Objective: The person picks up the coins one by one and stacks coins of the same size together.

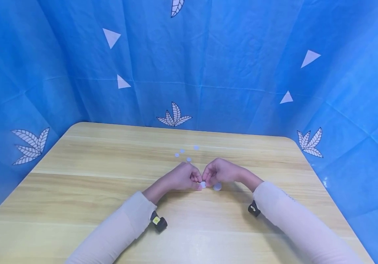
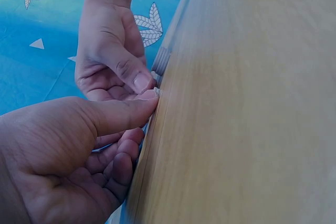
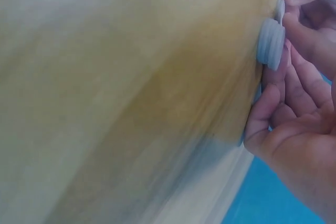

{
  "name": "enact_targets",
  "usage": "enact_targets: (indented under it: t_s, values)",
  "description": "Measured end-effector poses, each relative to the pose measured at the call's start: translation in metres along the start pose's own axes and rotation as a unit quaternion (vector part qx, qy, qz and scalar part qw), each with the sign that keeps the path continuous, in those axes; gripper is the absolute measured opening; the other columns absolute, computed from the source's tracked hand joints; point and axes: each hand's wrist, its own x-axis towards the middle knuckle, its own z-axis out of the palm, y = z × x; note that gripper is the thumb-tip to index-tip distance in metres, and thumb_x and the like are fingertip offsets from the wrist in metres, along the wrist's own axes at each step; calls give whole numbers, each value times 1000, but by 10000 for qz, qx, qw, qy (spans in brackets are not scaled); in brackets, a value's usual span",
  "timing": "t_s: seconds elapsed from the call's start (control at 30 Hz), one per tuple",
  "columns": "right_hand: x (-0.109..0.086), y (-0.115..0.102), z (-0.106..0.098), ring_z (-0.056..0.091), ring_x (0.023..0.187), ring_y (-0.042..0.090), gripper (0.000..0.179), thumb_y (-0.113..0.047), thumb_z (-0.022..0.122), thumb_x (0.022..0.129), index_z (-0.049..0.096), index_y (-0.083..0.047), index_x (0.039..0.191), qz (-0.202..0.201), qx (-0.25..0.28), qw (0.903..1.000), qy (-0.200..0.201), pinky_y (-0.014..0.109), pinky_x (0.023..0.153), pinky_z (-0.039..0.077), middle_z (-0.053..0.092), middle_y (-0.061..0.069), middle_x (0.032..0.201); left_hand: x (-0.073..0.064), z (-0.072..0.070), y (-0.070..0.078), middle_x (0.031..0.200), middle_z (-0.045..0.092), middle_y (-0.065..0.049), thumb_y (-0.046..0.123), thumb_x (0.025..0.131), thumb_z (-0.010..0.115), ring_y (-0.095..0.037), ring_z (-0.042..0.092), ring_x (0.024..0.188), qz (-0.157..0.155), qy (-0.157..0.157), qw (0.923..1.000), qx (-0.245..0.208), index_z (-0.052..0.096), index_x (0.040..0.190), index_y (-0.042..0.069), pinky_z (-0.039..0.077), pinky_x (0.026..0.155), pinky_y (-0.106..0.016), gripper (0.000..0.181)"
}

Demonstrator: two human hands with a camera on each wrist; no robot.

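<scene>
Between my two hands, low over the wooden table [image 1: 103, 205], is a small whitish round disc [image 1: 203, 184]. My left hand [image 1: 186, 176] pinches its left edge, thumb in front and the other fingers curled behind. From the other side my right hand [image 1: 221, 171] has its thumb and fingertips on the same disc, seen edge-on in the right wrist view as a thin disc [image 3: 280, 10]. Close to the right hand's thumb stands a short stack of several such discs [image 3: 271, 44], also visible in the head view. The fingers hide much of the held disc.
Beyond the hands several single discs lie scattered on the table, among them a larger disc [image 1: 196, 147] and a smaller disc [image 1: 177, 155]. A blue patterned curtain [image 1: 208, 66] hangs along the table's far edge and sides.
</scene>
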Motion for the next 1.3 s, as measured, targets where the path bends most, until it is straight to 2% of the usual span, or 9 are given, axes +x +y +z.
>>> enact_targets:
  t_s: [0.27, 0.4, 0.7, 1.03, 1.3]
  values:
    - [6, -1, -12, 71, 89, 15, 14, 0, 72, 90, 74, -1, 104, -55, -494, 9987, 91, 30, 84, 58, 76, 4, 93, -1, 1, -2, 76, 68, 9, 13, 81, 88, -9, 62, 74, -12, 25, 10000, -56, 75, 87, 14, 55, 72, -24, 14]
    - [13, 1, -20, 71, 93, 16, 15, 2, 69, 92, 73, 1, 106, -75, -465, 9986, 239, 31, 88, 57, 76, 6, 99, -2, 1, -1, 76, 68, 9, 14, 81, 88, -9, 62, 75, -72, 25, 9999, -70, 75, 87, 15, 54, 73, -24, 14]
    - [22, 3, -32, 71, 95, 20, 16, 1, 69, 92, 73, 2, 107, -117, -596, 9967, 537, 32, 85, 58, 76, 9, 100, -1, 0, 0, 77, 68, 9, 15, 82, 88, -9, 62, 76, -91, -1, 10000, -25, 75, 87, 16, 54, 74, -24, 13]
    - [47, 2, -40, 69, 90, 18, 15, -2, 71, 93, 72, 1, 108, -56, -1041, 9860, 1301, 34, 85, 57, 74, 7, 97, 0, -1, 0, 75, 67, 10, 16, 81, 88, -8, 61, 75, -73, 10, 9999, 85, 75, 86, 16, 53, 74, -24, 13]
    - [69, -4, -46, 67, 86, 20, 16, -4, 68, 95, 70, 2, 110, 183, -1656, 9707, 1729, 35, 84, 55, 73, 10, 93, 1, -1, -2, 74, 67, 10, 16, 81, 88, -7, 61, 74, -86, 6, 9999, 108, 75, 85, 16, 53, 73, -23, 13]
